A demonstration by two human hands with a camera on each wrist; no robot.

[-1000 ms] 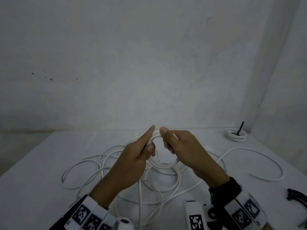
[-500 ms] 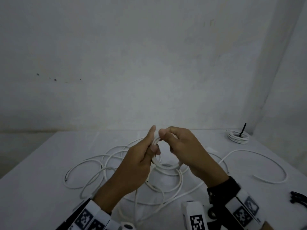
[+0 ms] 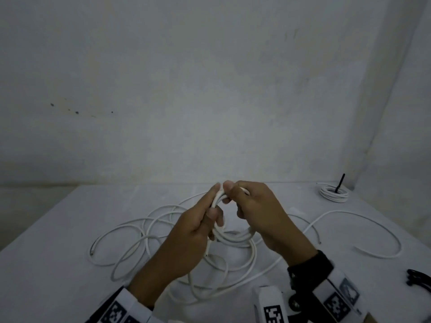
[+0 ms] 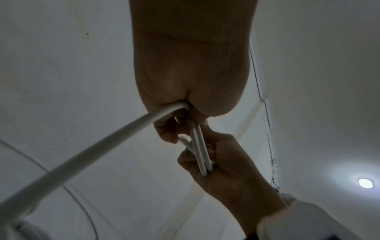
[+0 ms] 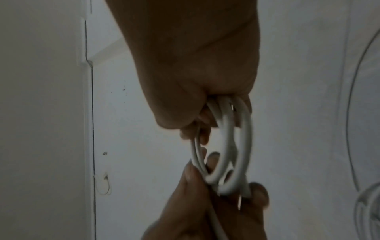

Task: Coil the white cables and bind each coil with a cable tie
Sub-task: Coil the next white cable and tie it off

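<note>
**One coil bound, a second taking shape in our hands**

The coil (image 3: 229,231) we are winding is a small ring of smooth white cable, a few turns thick, held up above the tabletop (image 3: 46,264) between both hands. In the right wrist view its turns lie side by side, not yet drawn snug. Our left hand (image 3: 196,231) pinches one side of the ring, thumb over the strands and fingers curled behind. Our right hand (image 3: 254,213) grips the far side, fingers wrapped round the turns.

From the ring the loose cable (image 3: 144,238) trails down to the tabletop, where it lies in wide, overlapping loops just beyond and beneath our wrists. We judge most of it is unwound, so this coil is at an early stage and has no tie on it.

At the far right corner sits a finished coil (image 3: 334,194), tight and flat, with a black cable tie (image 3: 339,185) standing up from it. Another white cable (image 3: 363,231) curves across the right side, uncoiled. At the right edge lie some dark objects (image 3: 418,278), possibly spare ties; we cannot tell.
</note>
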